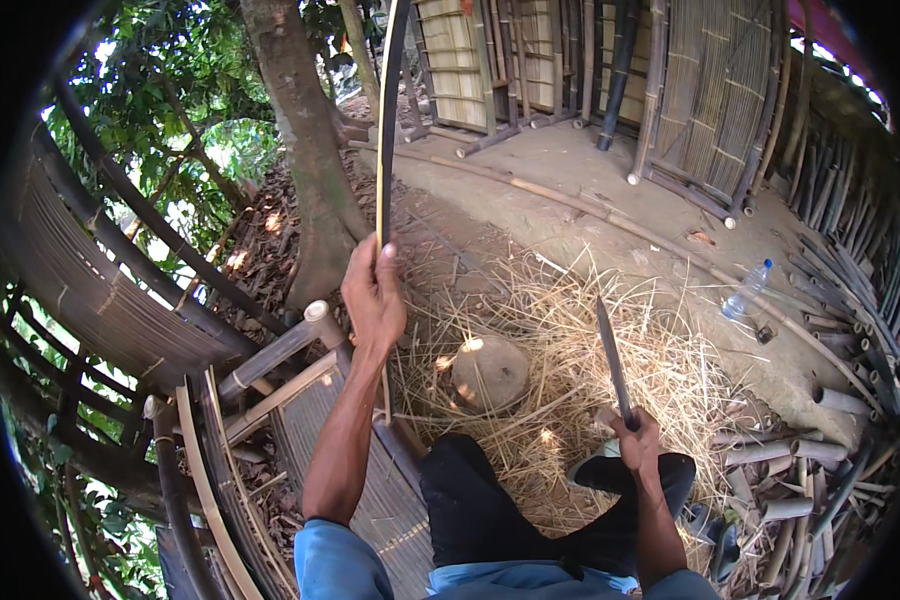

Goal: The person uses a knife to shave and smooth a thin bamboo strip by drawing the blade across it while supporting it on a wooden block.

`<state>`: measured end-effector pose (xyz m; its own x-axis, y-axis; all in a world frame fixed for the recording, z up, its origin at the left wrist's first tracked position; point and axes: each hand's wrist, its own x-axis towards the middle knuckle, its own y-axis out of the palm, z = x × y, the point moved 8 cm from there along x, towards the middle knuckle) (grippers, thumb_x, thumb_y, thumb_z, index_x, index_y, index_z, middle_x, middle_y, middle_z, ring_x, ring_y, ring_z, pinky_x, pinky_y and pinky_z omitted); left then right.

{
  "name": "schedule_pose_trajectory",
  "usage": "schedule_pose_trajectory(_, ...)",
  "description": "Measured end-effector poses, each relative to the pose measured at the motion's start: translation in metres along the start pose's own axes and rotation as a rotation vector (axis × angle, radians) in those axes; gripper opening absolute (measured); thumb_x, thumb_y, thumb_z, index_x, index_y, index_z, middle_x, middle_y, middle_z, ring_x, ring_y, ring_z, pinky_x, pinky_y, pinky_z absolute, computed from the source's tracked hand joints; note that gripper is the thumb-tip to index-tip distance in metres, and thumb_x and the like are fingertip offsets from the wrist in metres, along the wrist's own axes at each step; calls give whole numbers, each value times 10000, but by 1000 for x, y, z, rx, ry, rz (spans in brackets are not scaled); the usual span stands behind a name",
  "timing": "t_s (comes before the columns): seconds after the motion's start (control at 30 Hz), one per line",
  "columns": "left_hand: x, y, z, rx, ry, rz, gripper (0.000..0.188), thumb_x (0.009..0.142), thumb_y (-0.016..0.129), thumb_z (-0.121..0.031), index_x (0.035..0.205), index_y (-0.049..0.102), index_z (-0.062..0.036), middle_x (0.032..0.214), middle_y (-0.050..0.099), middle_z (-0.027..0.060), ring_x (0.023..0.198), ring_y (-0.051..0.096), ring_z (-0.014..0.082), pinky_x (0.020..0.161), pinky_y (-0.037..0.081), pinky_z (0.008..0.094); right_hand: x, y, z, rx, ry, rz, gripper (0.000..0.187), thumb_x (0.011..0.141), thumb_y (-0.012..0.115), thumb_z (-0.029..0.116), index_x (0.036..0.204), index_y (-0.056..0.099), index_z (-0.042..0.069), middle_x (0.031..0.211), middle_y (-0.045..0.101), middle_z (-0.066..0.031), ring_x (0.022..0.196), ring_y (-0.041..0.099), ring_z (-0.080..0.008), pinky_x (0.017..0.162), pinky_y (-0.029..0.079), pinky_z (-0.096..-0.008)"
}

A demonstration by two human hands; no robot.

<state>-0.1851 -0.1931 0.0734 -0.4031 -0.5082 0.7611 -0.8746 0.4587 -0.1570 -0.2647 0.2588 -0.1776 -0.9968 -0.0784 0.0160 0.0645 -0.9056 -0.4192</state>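
Observation:
My left hand (375, 300) is raised in front of the tree, its fingers closed round a long, thin bamboo strip (386, 150). The strip stands nearly upright and runs out of the top of the picture; its lower end shows below my wrist. Over my right knee, my right hand (634, 440) grips the handle of a machete (612, 350), whose dark narrow blade points up and away from me. The blade and the strip are well apart. Between the two hands, a round chopping block (490, 373) sits on the ground among pale bamboo shavings (590, 370).
A slatted bamboo bench (340, 430) lies to my left, beside long split strips (205, 480). The tree trunk (305, 130) rises behind it. Bamboo panels (715, 100) lean at the back. On the right are a plastic bottle (747, 290), a long pole (610, 215) and bamboo offcuts (785, 455).

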Motion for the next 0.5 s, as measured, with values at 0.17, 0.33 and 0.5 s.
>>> schedule_pose_trajectory(0.17, -55, -36, -28, -263, -324, 135, 295, 1052, 591, -284, 1105, 699, -15, 714, 539, -51, 634, 433, 21, 552, 311, 219, -3, 41, 36, 254, -48, 171, 157, 949, 685, 133, 876, 583, 40, 653, 530, 19, 563, 484, -70, 506, 373, -250)
schedule_pose_trajectory(0.33, -118, -13, -41, -457, -494, 251, 213, 986, 672, -121, 1177, 706, -35, 638, 525, -95, 468, 373, -6, 433, 239, 197, -3, 42, 92, 266, -118, 133, 318, 1013, 622, 358, 959, 578, 48, 607, 466, 19, 532, 371, -78, 482, 301, -293)
schedule_pose_trajectory(0.5, -172, 1, -41, -478, -680, 386, 277, 973, 665, -74, 1234, 687, 17, 781, 614, -71, 576, 423, -22, 497, 286, 188, -20, 38, 150, -111, -268, 180, 491, 981, 593, 540, 927, 672, 59, 589, 564, -81, 533, 542, -189, 527, 424, -365)
